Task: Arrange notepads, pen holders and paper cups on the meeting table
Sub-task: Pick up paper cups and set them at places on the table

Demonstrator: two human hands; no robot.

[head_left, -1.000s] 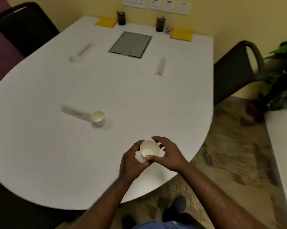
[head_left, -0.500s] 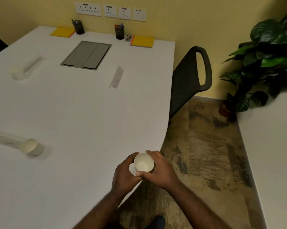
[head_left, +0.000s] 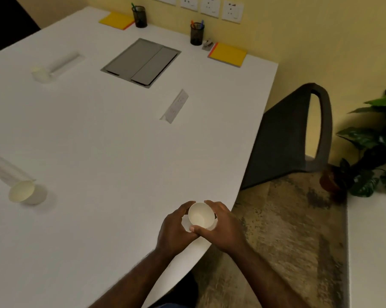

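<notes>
Both hands hold one white paper cup (head_left: pixel 200 216) over the near right edge of the white meeting table (head_left: pixel 103 138). My left hand (head_left: pixel 176 227) wraps its left side and my right hand (head_left: pixel 223 227) its right side. A second paper cup (head_left: pixel 27 193) stands at the left by a white name card (head_left: pixel 3 168). A third cup (head_left: pixel 40 73) sits further back by another card (head_left: pixel 65 61). Two black pen holders (head_left: pixel 139 17) (head_left: pixel 196 34) and two yellow notepads (head_left: pixel 117 20) (head_left: pixel 228 54) line the far edge.
A grey cable hatch (head_left: pixel 141 62) is set into the table's middle back. A white name card (head_left: pixel 174 106) lies right of centre. A black chair (head_left: pixel 291 138) stands at the table's right side, with a potted plant (head_left: pixel 374 147) and a white counter (head_left: pixel 374 252) beyond.
The view has swung to the right along the table, so the cups and cards slid left in frame. Both hands keep holding the same cup near the table's right edge.
</notes>
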